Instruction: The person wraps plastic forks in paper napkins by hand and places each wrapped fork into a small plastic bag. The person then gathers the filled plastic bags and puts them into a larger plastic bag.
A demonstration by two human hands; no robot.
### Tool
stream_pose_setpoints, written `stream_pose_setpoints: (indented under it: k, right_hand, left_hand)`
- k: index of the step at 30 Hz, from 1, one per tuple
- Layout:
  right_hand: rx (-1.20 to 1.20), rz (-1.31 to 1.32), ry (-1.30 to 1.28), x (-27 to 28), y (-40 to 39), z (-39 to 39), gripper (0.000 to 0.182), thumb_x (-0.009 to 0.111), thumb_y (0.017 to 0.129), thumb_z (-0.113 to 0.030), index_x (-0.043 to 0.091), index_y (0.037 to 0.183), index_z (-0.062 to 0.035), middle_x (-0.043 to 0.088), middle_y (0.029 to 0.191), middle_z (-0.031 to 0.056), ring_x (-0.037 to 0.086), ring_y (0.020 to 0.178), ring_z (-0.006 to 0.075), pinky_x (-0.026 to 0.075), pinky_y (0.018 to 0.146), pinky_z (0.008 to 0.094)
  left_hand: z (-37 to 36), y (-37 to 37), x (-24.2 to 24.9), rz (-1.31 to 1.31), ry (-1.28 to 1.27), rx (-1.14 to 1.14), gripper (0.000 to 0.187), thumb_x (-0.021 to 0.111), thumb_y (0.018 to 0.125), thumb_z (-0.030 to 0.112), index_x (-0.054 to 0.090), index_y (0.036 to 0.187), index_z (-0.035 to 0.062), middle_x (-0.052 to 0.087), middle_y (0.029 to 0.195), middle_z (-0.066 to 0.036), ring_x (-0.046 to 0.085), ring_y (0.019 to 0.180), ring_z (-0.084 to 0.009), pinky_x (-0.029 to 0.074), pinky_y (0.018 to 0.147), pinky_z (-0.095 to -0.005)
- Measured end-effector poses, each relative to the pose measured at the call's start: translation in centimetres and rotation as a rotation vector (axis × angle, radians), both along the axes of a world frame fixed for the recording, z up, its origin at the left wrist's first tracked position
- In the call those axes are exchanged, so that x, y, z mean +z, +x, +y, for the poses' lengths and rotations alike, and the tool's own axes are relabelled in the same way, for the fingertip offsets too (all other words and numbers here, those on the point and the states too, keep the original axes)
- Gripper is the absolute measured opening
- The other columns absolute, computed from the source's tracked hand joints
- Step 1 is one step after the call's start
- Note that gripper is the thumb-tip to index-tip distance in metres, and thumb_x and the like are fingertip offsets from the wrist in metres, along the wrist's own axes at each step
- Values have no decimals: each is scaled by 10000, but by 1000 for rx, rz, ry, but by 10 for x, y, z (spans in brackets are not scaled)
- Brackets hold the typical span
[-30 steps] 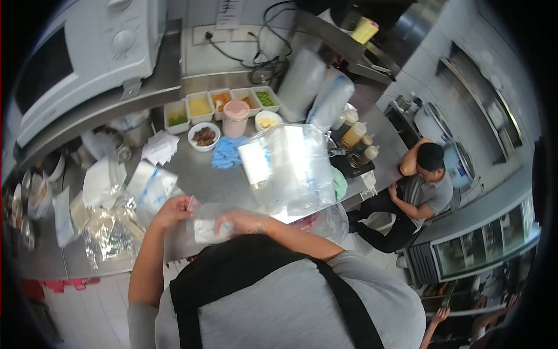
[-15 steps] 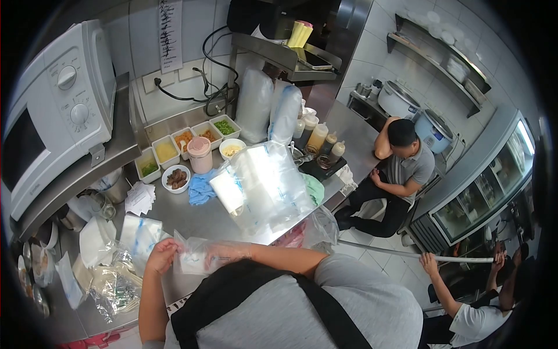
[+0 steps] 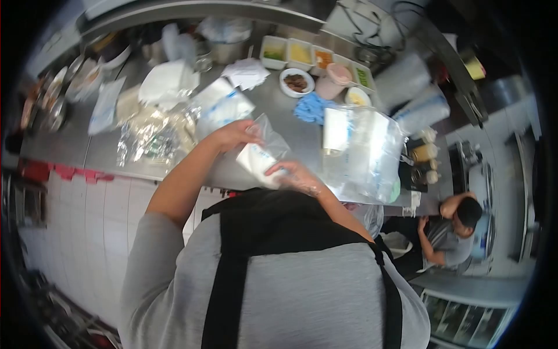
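My left hand (image 3: 235, 135) pinches the upper part of a clear plastic bag (image 3: 272, 135) at the front of the steel counter. Below and right of it, my right hand (image 3: 295, 176) has its fingers closed on a white packet with blue print (image 3: 256, 161). Thin clear film shows over the right fingers and wrist. Just beyond my left hand lies a flat stack of white, blue-printed bags (image 3: 224, 104). To the right, a larger pile of clear and white plastic bags (image 3: 366, 145) rests on the counter.
Behind sit small tubs of toppings (image 3: 300, 52), a bowl of brown pieces (image 3: 296, 83), a pink-lidded jar (image 3: 334, 81) and a blue cloth (image 3: 313, 109). Crinkled clear packaging (image 3: 157, 136) is at left. Sauce bottles (image 3: 424, 154) stand at right, near a seated person (image 3: 453, 232).
My view has swung left and down, so the counter appears turned. The right hand, earlier reaching inside the clear bag, now shows with the white packet; the left hand still grips the bag.
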State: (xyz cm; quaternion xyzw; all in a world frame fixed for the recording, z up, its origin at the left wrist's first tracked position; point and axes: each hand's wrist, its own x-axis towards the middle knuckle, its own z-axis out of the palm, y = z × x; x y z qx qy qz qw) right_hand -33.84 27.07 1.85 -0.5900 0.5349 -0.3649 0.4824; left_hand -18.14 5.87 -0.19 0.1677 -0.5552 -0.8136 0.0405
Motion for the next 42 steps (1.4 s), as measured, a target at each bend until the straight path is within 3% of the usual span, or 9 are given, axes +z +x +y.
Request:
stream_pose_setpoints:
  k: [10, 13, 19, 28, 31, 34, 36, 38, 42]
  right_hand:
    - [43, 131, 15, -1, 6, 1, 421, 619, 799, -50, 608, 1218, -91, 647, 1140, 104, 590, 1018, 182, 436, 936, 316]
    - [77, 181, 216, 10, 12, -3, 464, 628, 808, -73, 590, 1259, -172, 627, 1170, 120, 584, 1039, 210, 429, 948, 327]
    - [168, 378, 70, 10, 18, -8, 487, 646, 834, -151, 562, 1288, -306, 562, 1195, 129, 562, 1069, 271, 418, 962, 376]
    - [200, 480, 44, 41, 35, -7, 574, 685, 768, -3, 600, 1253, -299, 547, 1120, 113, 557, 1035, 275, 466, 904, 367]
    - [111, 275, 156, 37, 32, -7, 574, 688, 815, -131, 516, 1350, -244, 551, 1159, 146, 536, 1034, 277, 414, 929, 365]
    - [95, 577, -175, 44, 14, 2, 694, 712, 793, -151, 416, 1420, -195, 530, 1231, 125, 539, 1027, 229, 438, 896, 325]
    - [-48, 449, -189, 51, -17, 30, 814, 737, 766, -152, 317, 1464, -154, 507, 1269, 112, 528, 1069, 213, 459, 885, 330]
    - [-411, 231, 292, 67, -52, 72, 871, 755, 741, -157, 284, 1473, -158, 493, 1295, 115, 504, 1150, 240, 466, 895, 373]
    - [-618, 504, 137, 88, -95, 98, 691, 762, 715, -142, 474, 1343, -156, 479, 1306, 128, 482, 1191, 284, 442, 925, 448]
  left_hand:
    - [-17, 5, -3, -87, -72, 40, 226, 688, 825, 90, 573, 1019, 95, 688, 922, -23, 628, 886, -85, 470, 722, -233]
    - [-19, 10, -1, -91, -95, 70, 219, 691, 835, 118, 579, 1022, 96, 691, 928, -19, 622, 881, -77, 460, 731, -224]
    - [-22, 18, -5, -98, -197, -71, 224, 685, 847, 124, 609, 1044, 51, 679, 974, -29, 621, 912, -107, 475, 830, -257]
    - [-3, 28, -3, -12, -199, -38, 234, 692, 842, 132, 609, 1038, 32, 659, 976, -30, 607, 916, -110, 468, 851, -259]
    - [4, 42, 13, -80, -369, -55, 210, 674, 848, 104, 604, 1031, 28, 661, 955, -33, 610, 905, -105, 472, 837, -258]
    - [5, 43, 3, -54, -320, 20, 220, 662, 847, 71, 599, 1051, 20, 665, 944, -35, 614, 895, -97, 476, 822, -250]
    - [0, 43, -5, 31, -226, 112, 218, 664, 841, 57, 599, 1046, 18, 666, 933, -32, 616, 884, -89, 476, 810, -236]
    - [-10, 47, -2, 93, -170, 156, 198, 663, 839, 51, 606, 1026, 22, 666, 932, -30, 614, 874, -81, 476, 803, -227]
    - [-26, 45, 31, 85, -224, 68, 152, 665, 835, 25, 603, 970, 50, 668, 925, -23, 619, 854, -70, 483, 790, -207]
